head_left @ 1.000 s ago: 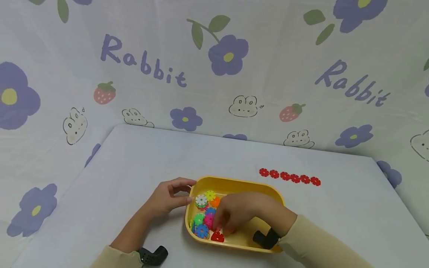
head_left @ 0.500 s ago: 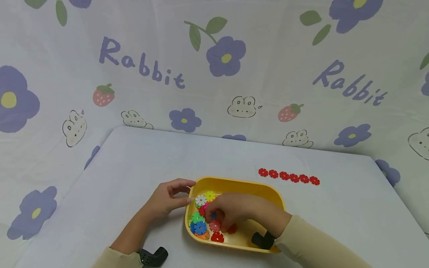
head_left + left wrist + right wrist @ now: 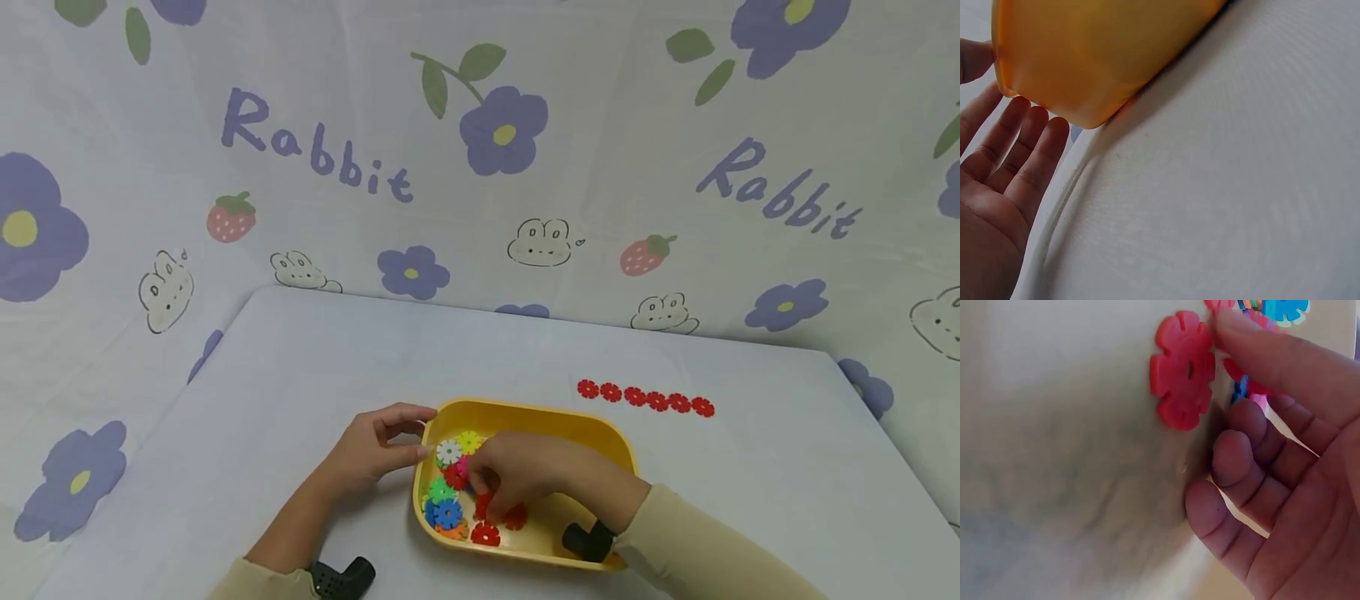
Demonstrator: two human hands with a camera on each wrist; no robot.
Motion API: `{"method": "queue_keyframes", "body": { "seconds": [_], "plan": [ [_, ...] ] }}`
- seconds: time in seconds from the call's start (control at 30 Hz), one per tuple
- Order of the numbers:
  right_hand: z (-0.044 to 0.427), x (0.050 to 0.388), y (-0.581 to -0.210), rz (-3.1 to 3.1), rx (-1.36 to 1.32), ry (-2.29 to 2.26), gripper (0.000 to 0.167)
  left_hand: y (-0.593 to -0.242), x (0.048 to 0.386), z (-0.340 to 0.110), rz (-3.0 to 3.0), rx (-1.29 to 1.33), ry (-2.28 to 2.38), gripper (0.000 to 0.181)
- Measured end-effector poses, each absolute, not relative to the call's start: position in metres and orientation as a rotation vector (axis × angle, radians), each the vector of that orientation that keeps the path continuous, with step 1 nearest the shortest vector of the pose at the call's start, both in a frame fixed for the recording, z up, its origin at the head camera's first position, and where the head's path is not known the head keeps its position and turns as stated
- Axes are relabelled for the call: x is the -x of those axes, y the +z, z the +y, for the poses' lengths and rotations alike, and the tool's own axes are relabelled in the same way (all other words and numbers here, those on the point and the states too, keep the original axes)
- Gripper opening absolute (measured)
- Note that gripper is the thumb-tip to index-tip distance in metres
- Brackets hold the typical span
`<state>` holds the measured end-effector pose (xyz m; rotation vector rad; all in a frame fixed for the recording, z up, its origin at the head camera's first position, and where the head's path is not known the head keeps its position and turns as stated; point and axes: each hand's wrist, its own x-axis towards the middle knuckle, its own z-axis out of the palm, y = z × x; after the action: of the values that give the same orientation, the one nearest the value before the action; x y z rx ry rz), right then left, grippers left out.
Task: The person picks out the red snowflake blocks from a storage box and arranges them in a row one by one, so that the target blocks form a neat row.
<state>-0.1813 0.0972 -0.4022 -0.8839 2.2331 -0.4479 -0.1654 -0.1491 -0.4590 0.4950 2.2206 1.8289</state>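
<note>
Inside the yellow tray (image 3: 540,557), several flower-shaped plastic pieces in white, yellow, green, blue, orange, pink and red crowd the left end. The right hand (image 3: 525,471) reaches down over them, fingers bent among the pieces. In the right wrist view, the thumb of the right hand (image 3: 1297,450) touches a red piece at the top; whether a fingertip pinches it is hidden. A larger-looking red piece (image 3: 1172,375) lies beside the thumb. The left hand (image 3: 371,446) touches the tray's left end; its fingers extend loosely against the outer wall (image 3: 1085,69) in the left wrist view.
Several red flower pieces (image 3: 634,397) form a row on the white tabletop (image 3: 337,350) behind the tray, to the right. A patterned cloth (image 3: 315,208) hangs behind the table. Black devices (image 3: 343,577) are at both wrists.
The right hand has shifted slightly left and stirred the pieces; red ones now show near its fingers, and the blue and orange pieces lie differently. The left hand stays at the tray.
</note>
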Motion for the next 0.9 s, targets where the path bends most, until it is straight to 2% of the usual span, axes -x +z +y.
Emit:
{"method": "queue_keyframes", "body": {
  "seconds": [0.17,0.3,0.47,0.9],
  "plan": [
    [0.0998,0.1816,-0.4020,2.226,0.900,-0.545,0.020,-0.4600,0.1652,-0.1489,2.207,-0.499,1.830,0.042],
    [0.1008,0.1824,-0.4009,2.201,0.897,-0.647,0.012,-0.4597,0.1647,-0.1487,2.208,-0.500,1.828,0.041],
    [0.1007,0.1845,-0.4010,2.148,0.899,-0.772,0.026,-0.4580,0.1648,-0.1487,2.222,-0.505,1.814,0.041],
    [0.1015,0.1879,-0.3987,2.153,0.806,-0.946,0.032,-0.4585,0.1657,-0.1487,2.230,-0.517,1.819,0.042]
  ]
}}
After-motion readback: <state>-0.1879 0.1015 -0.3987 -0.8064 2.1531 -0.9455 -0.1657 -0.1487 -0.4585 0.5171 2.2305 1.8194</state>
